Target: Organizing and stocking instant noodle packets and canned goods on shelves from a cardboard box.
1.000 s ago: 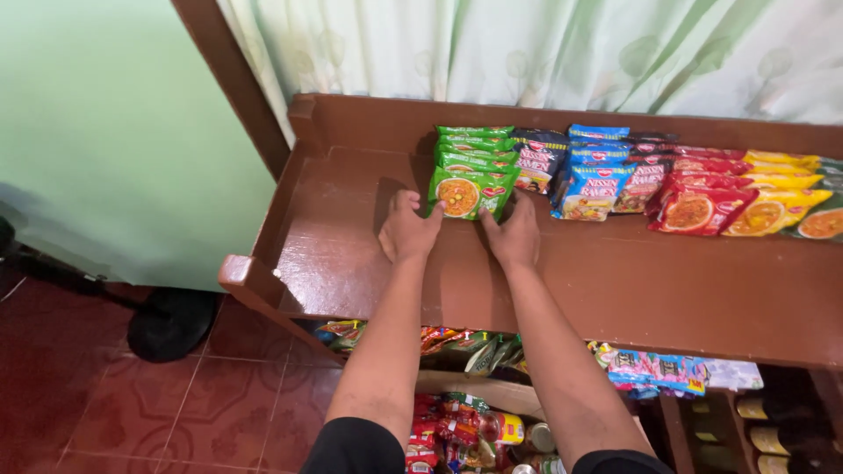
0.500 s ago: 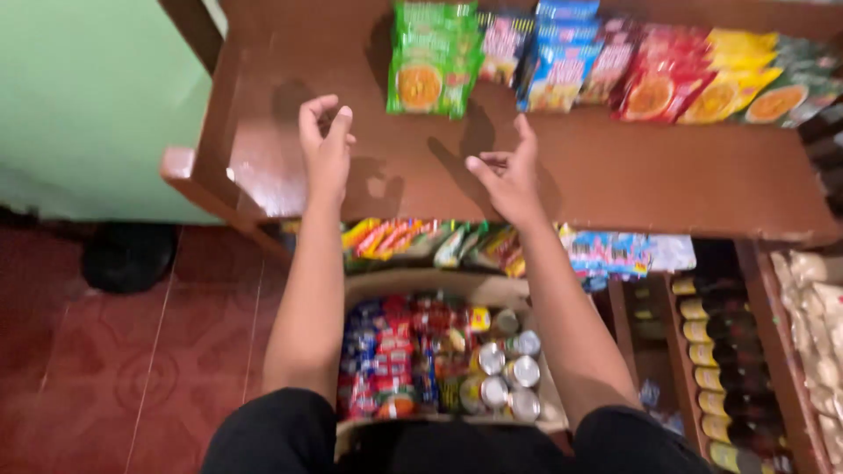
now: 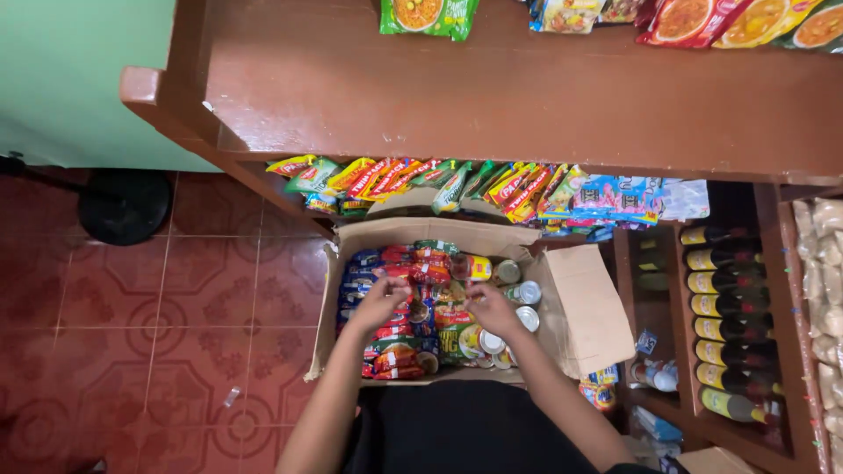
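Both hands (image 3: 379, 303) (image 3: 492, 309) moved from shelf (image 3: 527, 96) into box (image 3: 580, 307).

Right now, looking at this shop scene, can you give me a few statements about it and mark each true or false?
1. Both hands, left hand and right hand, are down in the box. True.
2. The box holds only bottles. False: it holds cans and packets; the bottles stand on a shelf to the right.
3. The box flaps are open. True.
4. The counter is bare. False: noodle packs lie along its far edge.
5. The floor is plain grey concrete. False: it is red patterned tile.
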